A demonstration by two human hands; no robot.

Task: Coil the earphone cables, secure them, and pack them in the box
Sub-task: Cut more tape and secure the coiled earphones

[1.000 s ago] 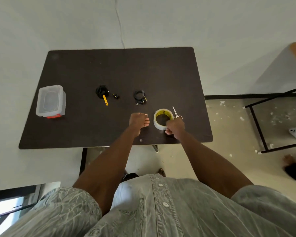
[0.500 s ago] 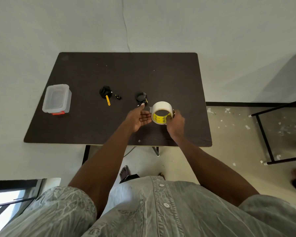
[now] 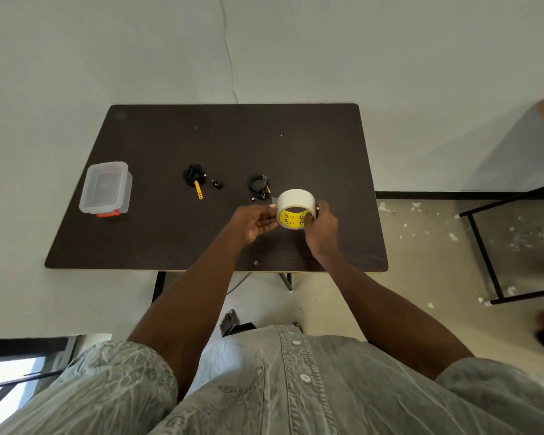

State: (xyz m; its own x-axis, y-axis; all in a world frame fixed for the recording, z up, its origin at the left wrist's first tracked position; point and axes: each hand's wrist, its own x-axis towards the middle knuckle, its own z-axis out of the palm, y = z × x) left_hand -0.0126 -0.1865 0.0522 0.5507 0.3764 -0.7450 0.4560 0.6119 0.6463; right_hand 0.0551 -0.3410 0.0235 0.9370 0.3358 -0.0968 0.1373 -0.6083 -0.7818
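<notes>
Both arms outstretched, right hand (image 3: 322,226) curled, left hand (image 3: 255,221) palm-up, fingers relaxed.

Bright, even daylight, soft shadows, sharp centre, wide-angle bending at edges, window (image 3: 10,375) overexposed at lower left.
</notes>
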